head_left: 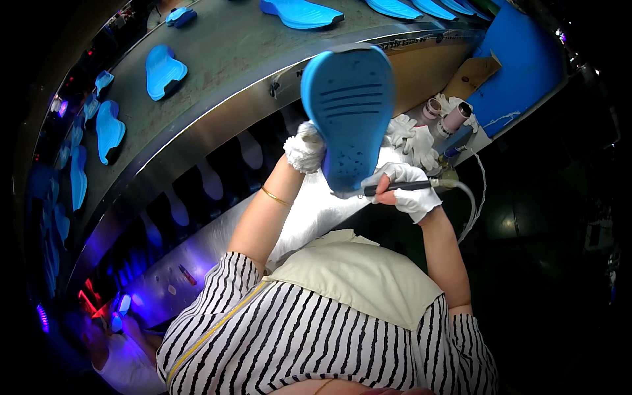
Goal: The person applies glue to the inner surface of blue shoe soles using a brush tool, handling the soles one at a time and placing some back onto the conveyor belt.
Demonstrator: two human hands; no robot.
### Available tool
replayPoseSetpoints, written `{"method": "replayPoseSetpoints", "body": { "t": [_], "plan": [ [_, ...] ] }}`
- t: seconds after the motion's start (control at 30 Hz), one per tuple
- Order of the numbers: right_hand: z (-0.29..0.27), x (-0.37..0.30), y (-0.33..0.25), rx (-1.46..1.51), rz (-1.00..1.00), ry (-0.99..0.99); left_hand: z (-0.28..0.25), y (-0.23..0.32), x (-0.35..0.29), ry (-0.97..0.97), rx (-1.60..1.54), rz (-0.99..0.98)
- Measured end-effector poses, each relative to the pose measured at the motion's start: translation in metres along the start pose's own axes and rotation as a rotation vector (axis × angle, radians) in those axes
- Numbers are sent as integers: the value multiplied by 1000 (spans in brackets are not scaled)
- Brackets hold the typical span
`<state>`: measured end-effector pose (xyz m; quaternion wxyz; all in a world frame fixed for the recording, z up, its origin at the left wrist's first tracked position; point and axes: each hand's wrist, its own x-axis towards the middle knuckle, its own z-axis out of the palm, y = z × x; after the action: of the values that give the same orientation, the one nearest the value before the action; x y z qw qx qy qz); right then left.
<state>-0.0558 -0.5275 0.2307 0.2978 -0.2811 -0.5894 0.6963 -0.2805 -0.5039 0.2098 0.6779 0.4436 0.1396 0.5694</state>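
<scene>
A large blue shoe sole (pixel 352 125) stands in front of me, its flat face with several dark grooves and some dark specks turned toward me. My left hand (pixel 304 149), in a white glove, is closed on the sole's left edge; its fingers are mostly hidden behind it. In my right hand (pixel 407 191), gloved in white with bare fingertips, is a slim black pen-shaped tool (pixel 390 187) joined to a clear hose (pixel 473 203). The tool's tip is at the sole's lower end; whether it touches cannot be made out.
Along the dark conveyor belt (pixel 217 52) lie several blue soles (pixel 164 71). To the right are white gloves (pixel 421 146), a pink cylindrical container (pixel 455 117), cardboard (pixel 473 82) and a blue panel (pixel 526 66). Another person (pixel 125 362) is at lower left.
</scene>
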Motion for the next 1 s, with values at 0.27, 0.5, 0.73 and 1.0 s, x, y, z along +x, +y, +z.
{"method": "replayPoseSetpoints", "body": {
  "t": [0.27, 0.5, 0.73, 1.0],
  "plan": [
    [7, -3, 9, -482, -474, 17, -1, 8, 12, 147, 370, -216],
    [-5, 1, 6, -397, -345, -131, 20, 10, 24, 214, 395, -410],
    [7, 7, 7, -684, -471, -60, 12, 10, 27, 242, 542, -495],
    [-3, 16, 5, -674, -566, 11, 15, 11, 27, 295, 554, -491]
  ]
}}
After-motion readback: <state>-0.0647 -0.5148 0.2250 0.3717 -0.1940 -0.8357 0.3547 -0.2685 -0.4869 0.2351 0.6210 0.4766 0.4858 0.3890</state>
